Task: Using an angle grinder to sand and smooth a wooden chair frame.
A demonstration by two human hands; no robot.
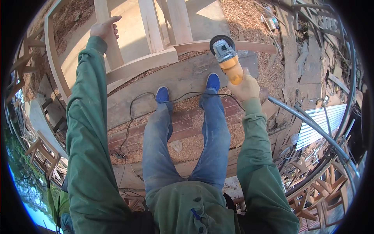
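My right hand (247, 88) is closed around the yellow body of an angle grinder (230, 69). Its silver head and dark round disc (216, 40) point away from me, close to the curved rail of a pale wooden frame (144, 62). Whether the disc touches the wood, I cannot tell. At the upper left, my left hand (104, 30) grips one of the frame's upright slats (113, 57), fingers curled over its edge and thumb stretched to the right. A dark power cord (187, 93) runs across my shins toward the grinder.
Planks (159, 76) and wood shavings (241, 23) cover the ground around my blue shoes (212, 82). Scrap boards, a long metal pipe (304, 117) and a corrugated sheet (323, 124) lie on the right. Wooden pieces are piled at lower right. Another person's green clothing (64, 202) shows at lower left.
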